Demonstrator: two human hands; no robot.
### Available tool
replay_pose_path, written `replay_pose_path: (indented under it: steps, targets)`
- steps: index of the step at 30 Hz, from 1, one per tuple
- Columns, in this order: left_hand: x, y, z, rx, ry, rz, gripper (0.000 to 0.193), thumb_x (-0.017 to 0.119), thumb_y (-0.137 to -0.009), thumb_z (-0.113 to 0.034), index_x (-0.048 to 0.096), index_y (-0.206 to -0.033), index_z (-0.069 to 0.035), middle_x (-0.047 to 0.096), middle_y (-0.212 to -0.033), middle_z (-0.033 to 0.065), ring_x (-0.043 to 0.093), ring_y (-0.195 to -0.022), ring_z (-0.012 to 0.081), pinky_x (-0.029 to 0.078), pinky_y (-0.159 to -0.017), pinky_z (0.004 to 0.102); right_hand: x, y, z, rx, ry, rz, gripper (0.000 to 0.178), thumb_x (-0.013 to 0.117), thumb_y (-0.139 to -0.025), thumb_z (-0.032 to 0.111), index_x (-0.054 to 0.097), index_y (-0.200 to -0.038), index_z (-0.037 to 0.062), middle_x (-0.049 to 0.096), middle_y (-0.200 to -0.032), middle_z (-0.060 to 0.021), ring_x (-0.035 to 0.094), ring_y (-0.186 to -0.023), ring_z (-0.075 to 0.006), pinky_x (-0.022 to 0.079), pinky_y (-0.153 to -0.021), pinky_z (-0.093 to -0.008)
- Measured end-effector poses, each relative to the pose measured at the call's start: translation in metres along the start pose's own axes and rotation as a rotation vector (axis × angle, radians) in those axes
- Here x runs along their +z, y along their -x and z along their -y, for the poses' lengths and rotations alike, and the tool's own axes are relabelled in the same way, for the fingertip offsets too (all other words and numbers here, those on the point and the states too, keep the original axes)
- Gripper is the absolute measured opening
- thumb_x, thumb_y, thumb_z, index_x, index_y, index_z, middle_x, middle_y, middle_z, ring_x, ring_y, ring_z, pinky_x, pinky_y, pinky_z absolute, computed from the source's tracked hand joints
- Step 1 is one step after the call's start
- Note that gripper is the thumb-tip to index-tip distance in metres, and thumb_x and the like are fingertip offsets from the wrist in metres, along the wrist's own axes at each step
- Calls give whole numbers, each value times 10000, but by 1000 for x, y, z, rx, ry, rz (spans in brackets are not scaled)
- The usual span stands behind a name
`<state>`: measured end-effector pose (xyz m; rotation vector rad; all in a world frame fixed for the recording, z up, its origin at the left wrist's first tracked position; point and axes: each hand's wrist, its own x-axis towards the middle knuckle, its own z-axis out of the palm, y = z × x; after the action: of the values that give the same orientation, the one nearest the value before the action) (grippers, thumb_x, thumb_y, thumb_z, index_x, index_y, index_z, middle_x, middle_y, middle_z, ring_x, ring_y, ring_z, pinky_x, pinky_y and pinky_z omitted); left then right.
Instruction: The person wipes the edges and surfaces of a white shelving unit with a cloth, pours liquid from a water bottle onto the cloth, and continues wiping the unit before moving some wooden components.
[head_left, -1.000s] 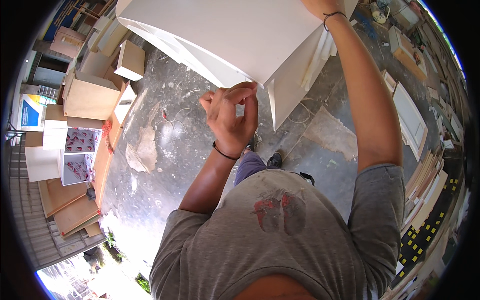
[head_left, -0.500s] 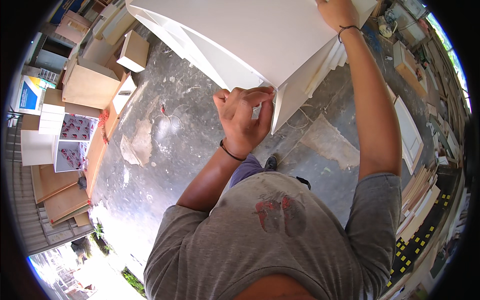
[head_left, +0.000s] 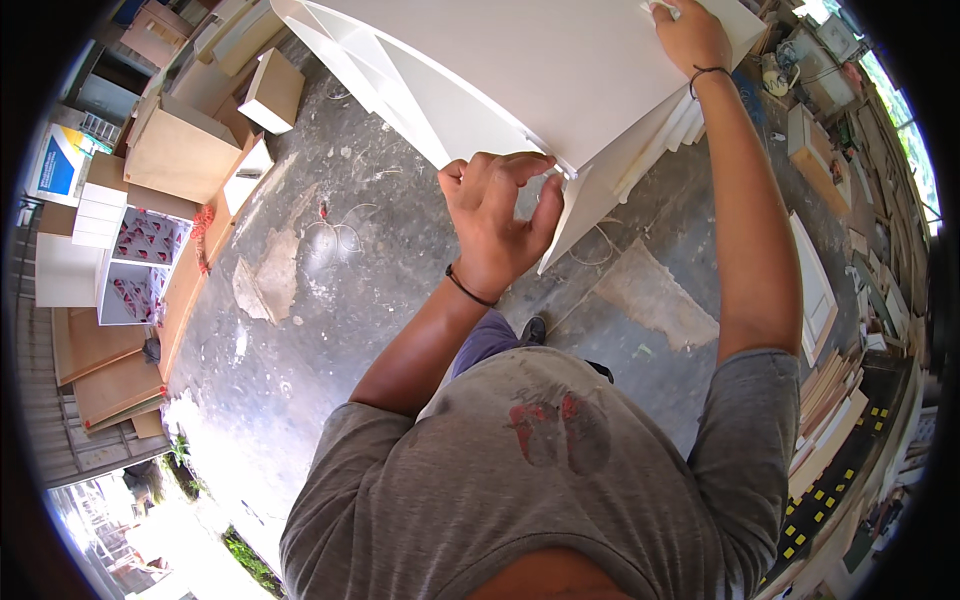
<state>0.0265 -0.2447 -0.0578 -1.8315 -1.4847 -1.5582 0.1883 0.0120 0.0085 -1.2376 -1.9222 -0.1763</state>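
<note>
A large white cabinet (head_left: 590, 80) with a smooth top panel and open inner compartments along its left side fills the upper middle. My left hand (head_left: 498, 205) is at its near corner, fingers curled and thumb held apart from them. The index fingertip touches or nearly touches the edge, where a thin white strip (head_left: 568, 172) shows. My right hand (head_left: 693, 40) rests on the far right part of the top panel with bent fingers. A bit of something white shows at its fingertips; what it is I cannot make out.
Grey, stained concrete floor (head_left: 400, 250) surrounds me, with a torn flat sheet (head_left: 660, 295) lying on it. Wooden boxes (head_left: 180, 150) and a white shelf unit (head_left: 140, 265) stand at left. A framed white panel (head_left: 815, 285) and stacked boards (head_left: 830, 420) are at right.
My left thumb has come away from the index finger, opening a gap between them. The right hand has slid slightly right and down on the panel. The view has shifted a little.
</note>
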Motion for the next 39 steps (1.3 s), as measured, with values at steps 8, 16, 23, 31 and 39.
replay_pose_path:
  steps: [8,16,23,31,39]
  targets:
    - [-1,6,-1,0,-4,1,264,754,-692,-70,582,-887,-118,692,-888,-22,544,-649,111,330,-743,289,-1,2,2,25,14,13,234,599,-803,221,677,-956,63,657,-974,-174,612,-932,-352,489,-823,-430]
    - [5,6,-3,-15,-49,-50,250,728,-685,-40,577,-869,-116,689,-842,-28,554,-647,108,324,-725,292,5,0,-1,4,14,4,240,595,-807,232,678,-961,68,661,-973,-172,620,-923,-353,494,-814,-421]
    - [0,2,-3,-4,-4,-27,241,733,-689,-58,586,-872,-111,679,-826,-31,568,-661,107,321,-733,303,16,-11,-28,93,116,127,378,556,-841,410,637,-1133,185,653,-1071,-154,608,-1000,-351,483,-849,-406]
    - [0,4,-3,-11,-29,-38,233,743,-694,-78,591,-867,-120,665,-804,-35,569,-654,108,321,-731,302,20,-9,-30,70,90,96,368,559,-838,412,645,-1118,190,653,-1067,-147,607,-1002,-347,483,-849,-408]
    - [0,2,3,-7,-23,-30,226,732,-704,-81,602,-885,-121,647,-777,-34,567,-655,110,328,-726,299,26,-10,-28,62,88,90,373,566,-829,416,650,-1115,191,655,-1066,-145,608,-1000,-350,484,-853,-409]
